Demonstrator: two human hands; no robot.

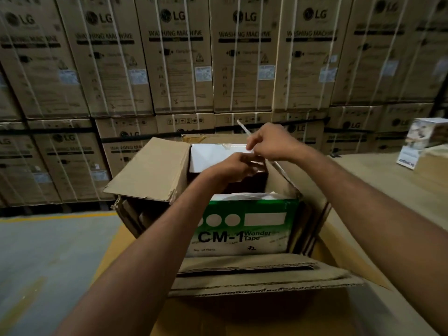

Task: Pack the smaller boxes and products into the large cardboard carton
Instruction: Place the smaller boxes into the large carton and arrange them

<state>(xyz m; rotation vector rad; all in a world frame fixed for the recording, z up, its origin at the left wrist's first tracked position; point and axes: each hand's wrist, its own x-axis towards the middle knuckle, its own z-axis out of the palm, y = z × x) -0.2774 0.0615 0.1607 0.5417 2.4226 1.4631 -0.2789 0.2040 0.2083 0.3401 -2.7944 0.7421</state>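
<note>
A large cardboard carton (148, 168) stands open before me with its flaps spread. Inside, near me, sits a green and white box (244, 229) printed "CM-1 Wonder Tape". At the far side of the carton lies a white box (208, 156). My right hand (271, 141) hovers over the far edge, pinching a thin white strip (242, 126) that sticks up and back. My left hand (232, 166) is just below it, fingers closed on the lower part of the same strip above the white box.
Stacked LG washing machine cartons (179, 57) form a wall behind. A small printed product box (421, 141) rests on a flat cardboard surface (378, 170) at the right. Grey floor with a yellow line (55, 217) lies to the left.
</note>
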